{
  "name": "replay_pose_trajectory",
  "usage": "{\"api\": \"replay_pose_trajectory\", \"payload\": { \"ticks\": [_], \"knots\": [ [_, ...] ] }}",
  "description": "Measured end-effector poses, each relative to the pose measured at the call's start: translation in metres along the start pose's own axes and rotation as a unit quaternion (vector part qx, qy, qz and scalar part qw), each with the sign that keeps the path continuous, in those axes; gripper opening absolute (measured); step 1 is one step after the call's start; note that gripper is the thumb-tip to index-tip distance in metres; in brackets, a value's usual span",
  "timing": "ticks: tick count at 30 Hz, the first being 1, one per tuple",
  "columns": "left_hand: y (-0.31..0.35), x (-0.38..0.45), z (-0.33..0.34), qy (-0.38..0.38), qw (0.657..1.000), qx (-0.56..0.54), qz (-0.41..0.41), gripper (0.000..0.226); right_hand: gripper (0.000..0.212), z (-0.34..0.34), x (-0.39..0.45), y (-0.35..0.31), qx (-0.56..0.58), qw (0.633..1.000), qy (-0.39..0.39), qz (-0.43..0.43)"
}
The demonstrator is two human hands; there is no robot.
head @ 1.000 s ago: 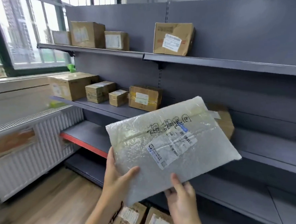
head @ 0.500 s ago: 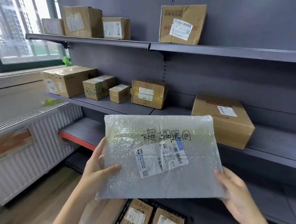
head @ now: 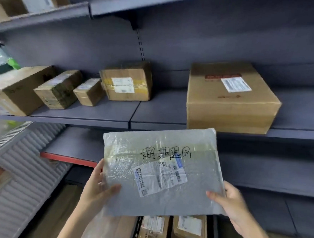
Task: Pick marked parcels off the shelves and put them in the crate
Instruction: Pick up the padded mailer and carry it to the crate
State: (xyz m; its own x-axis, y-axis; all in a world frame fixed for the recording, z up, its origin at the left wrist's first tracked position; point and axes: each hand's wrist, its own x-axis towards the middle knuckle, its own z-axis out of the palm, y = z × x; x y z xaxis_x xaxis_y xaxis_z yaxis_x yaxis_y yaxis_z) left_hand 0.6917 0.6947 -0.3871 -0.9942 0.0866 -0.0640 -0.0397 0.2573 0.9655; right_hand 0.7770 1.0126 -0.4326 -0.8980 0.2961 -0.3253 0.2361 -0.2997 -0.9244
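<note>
Bubble mailer [head: 160,174]: held flat-faced toward the camera above the crate [head: 136,231], long axis 9-to-3 o'clock, handwriting upright, label facing up. Left hand [head: 97,187] pinches the 8 o'clock edge; right hand [head: 232,204] pinches the 4 o'clock corner. Boxes [head: 126,81] on the shelf [head: 158,108] at 12.

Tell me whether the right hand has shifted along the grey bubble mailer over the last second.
Yes. The right hand went from the grey bubble mailer's bottom edge, beside the left hand, to its right edge.
</note>
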Motion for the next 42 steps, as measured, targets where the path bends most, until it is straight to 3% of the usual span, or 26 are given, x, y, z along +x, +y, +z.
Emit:
{"api": "replay_pose_trajectory", "payload": {
  "ticks": [7, 18, 23, 30, 34, 42],
  "knots": [
    [-0.050, 0.051, 0.038, -0.043, 0.990, 0.122, -0.061, 0.087, 0.026, -0.022, 0.032, 0.039, -0.058, 0.995, 0.077, 0.036],
    [-0.138, 0.065, 0.091, -0.095, 0.974, 0.187, -0.089, 0.074, 0.025, -0.031, 0.049, 0.130, -0.110, 0.977, 0.160, 0.089],
    [-0.221, 0.065, 0.105, -0.130, 0.960, 0.214, -0.122, 0.064, 0.021, -0.029, 0.065, 0.207, -0.152, 0.962, 0.191, 0.126],
    [-0.342, 0.060, 0.111, -0.134, 0.946, 0.219, -0.199, 0.069, 0.015, -0.026, 0.083, 0.328, -0.227, 0.930, 0.213, 0.197],
    [-0.398, 0.068, 0.118, -0.150, 0.941, 0.240, -0.185, 0.058, 0.017, -0.032, 0.101, 0.385, -0.248, 0.923, 0.207, 0.209],
    [-0.495, 0.085, 0.136, -0.159, 0.934, 0.265, -0.180, 0.059, 0.024, -0.038, 0.134, 0.475, -0.320, 0.895, 0.212, 0.228]
  ]
}}
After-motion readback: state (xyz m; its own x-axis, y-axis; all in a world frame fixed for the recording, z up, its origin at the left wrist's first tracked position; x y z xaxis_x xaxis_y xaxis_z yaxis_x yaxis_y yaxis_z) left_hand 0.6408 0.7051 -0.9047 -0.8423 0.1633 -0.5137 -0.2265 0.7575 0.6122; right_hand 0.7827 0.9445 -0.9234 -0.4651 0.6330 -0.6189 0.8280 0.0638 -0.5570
